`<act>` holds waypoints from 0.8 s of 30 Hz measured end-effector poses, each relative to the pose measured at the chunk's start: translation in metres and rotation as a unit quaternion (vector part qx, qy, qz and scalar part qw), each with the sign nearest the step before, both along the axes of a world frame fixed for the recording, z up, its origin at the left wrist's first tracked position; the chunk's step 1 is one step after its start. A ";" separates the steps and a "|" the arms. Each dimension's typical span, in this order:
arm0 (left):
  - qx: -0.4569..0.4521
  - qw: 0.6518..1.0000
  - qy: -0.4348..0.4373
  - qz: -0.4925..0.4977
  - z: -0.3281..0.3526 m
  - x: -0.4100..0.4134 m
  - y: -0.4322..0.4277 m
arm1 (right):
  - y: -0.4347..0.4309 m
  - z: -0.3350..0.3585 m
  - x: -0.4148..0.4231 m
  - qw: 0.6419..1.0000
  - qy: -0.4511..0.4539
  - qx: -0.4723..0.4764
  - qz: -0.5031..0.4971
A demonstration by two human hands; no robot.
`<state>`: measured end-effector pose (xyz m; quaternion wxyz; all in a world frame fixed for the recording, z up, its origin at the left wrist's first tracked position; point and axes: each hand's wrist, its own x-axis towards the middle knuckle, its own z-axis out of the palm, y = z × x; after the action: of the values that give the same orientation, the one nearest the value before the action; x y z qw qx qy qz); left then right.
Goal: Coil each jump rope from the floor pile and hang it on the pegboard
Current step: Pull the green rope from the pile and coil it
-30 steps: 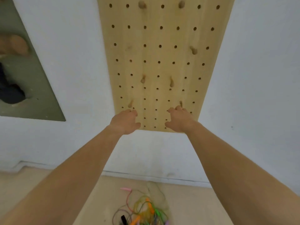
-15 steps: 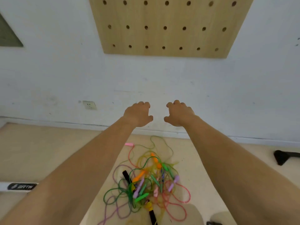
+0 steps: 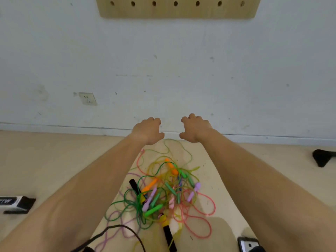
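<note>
A tangled pile of jump ropes lies on the beige floor below me, with green, pink, yellow, purple and black cords and orange, green, lilac and black handles. My left hand and my right hand are stretched out side by side above the far end of the pile, fingers loosely curled, holding nothing. Only the bottom strip of the wooden pegboard shows at the top, on the white wall.
A wall socket sits low on the wall at left. A white and black object lies on the floor at far left, a black foot at far right, and a small device at bottom right.
The view has dropped from the pegboard to the floor. Both hands came down from the board's lower edge and now hover over the rope pile, still empty.
</note>
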<state>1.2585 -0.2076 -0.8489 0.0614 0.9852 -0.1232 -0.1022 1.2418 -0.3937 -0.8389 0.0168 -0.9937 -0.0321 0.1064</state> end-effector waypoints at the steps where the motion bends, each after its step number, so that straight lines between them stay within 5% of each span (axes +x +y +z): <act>1: 0.010 1.000 0.000 -0.005 0.002 -0.008 0.000 | -0.003 0.003 -0.009 1.000 -0.001 -0.007 0.003; 14: -0.030 0.998 -0.041 -0.038 0.053 -0.110 0.025 | 0.029 0.050 -0.110 0.999 -0.029 0.018 -0.028; 24: -0.038 0.998 -0.012 -0.040 0.031 -0.141 0.017 | 0.033 0.011 -0.150 0.999 0.000 0.029 -0.032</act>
<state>1.1179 -0.1909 -0.8179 0.0935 0.9776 -0.1670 -0.0877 1.0919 -0.3603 -0.8282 0.0491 -0.9933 -0.0030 0.1047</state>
